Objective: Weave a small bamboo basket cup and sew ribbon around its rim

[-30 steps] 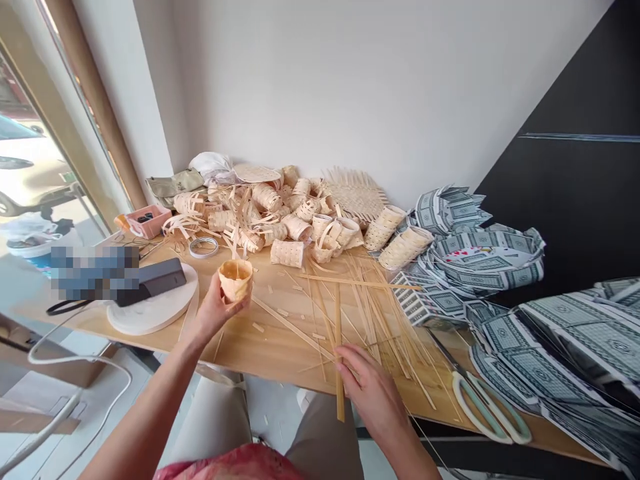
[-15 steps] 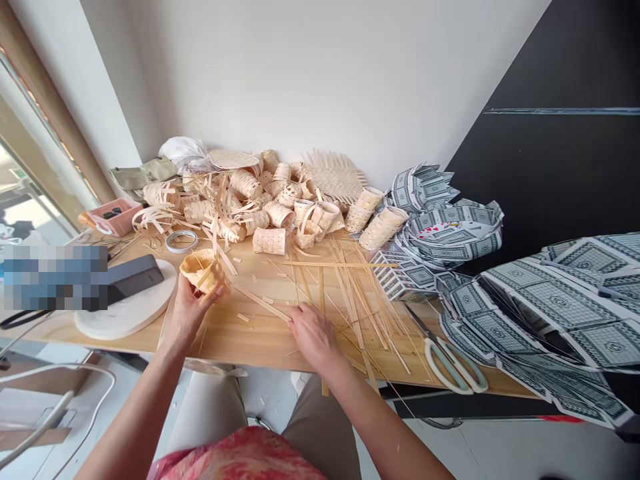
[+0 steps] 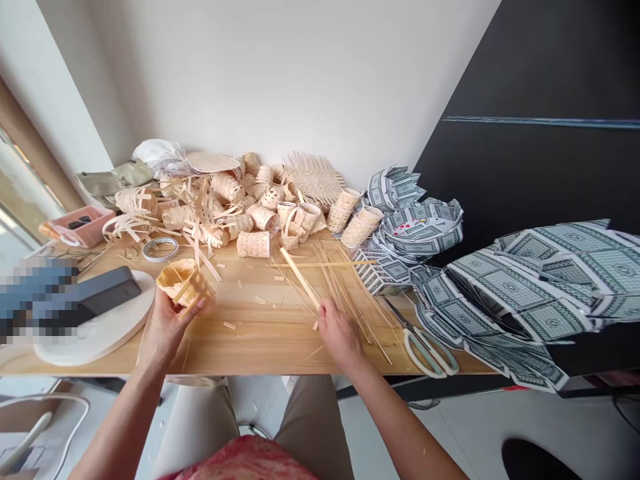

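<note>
My left hand [image 3: 167, 323] is wrapped round the underside of a small woven basket [image 3: 183, 283], tilted with its opening up and loose strip ends sticking out. Closed on the lower end of a flat wooden strip [image 3: 299, 275] is my right hand [image 3: 340, 333], over the front middle of the table. The strip points away from me toward the left. Beside that hand, many thin loose strips [image 3: 345, 293] lie scattered on the wood. Short cut offcuts [image 3: 260, 300] are spread between my two hands.
A heap of woven baskets [image 3: 227, 187] fills the back against the wall. Scissors [image 3: 425, 347] lie at the right, near folded playing-card pieces [image 3: 500, 300]. A tape roll [image 3: 161, 249], a round white board [image 3: 100, 347] and a pink tray [image 3: 83, 230] are at the left.
My right hand has picked up a flat strip from the table and moved right with it. My left hand still holds the basket. The view has shifted somewhat to the right.
</note>
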`<state>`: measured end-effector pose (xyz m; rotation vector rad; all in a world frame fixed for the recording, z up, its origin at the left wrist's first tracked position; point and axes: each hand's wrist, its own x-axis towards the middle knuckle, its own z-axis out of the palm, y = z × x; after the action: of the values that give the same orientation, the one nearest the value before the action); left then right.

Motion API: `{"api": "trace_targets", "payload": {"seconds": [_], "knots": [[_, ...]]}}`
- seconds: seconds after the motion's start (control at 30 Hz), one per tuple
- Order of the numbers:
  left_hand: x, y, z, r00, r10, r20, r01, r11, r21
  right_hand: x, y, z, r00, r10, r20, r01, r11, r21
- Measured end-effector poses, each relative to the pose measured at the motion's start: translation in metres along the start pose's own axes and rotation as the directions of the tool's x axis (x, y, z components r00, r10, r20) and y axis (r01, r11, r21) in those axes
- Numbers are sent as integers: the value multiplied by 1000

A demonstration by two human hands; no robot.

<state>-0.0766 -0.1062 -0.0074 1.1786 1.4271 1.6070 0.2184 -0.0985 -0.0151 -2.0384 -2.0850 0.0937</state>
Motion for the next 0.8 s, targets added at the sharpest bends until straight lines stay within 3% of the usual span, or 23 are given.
{"api": "trace_targets", "payload": {"seconds": [0.1, 0.23, 0.47, 0.8], "knots": [[-1, 4, 2, 999, 5, 33, -6, 1000, 12, 10, 26, -6, 997, 72, -17, -71, 995, 69], [-2, 8, 4, 999, 6, 51, -7, 1000, 13, 17, 50, -13, 997, 76, 17, -78, 989, 125], [-4, 8, 4, 997, -29, 71, 25, 998, 58, 8, 50, -11, 994, 50, 97, -59, 994, 95], [-5, 7, 2, 993, -40, 115, 33, 997, 70, 12, 67, -7, 993, 95, 64, -99, 993, 62]]}}
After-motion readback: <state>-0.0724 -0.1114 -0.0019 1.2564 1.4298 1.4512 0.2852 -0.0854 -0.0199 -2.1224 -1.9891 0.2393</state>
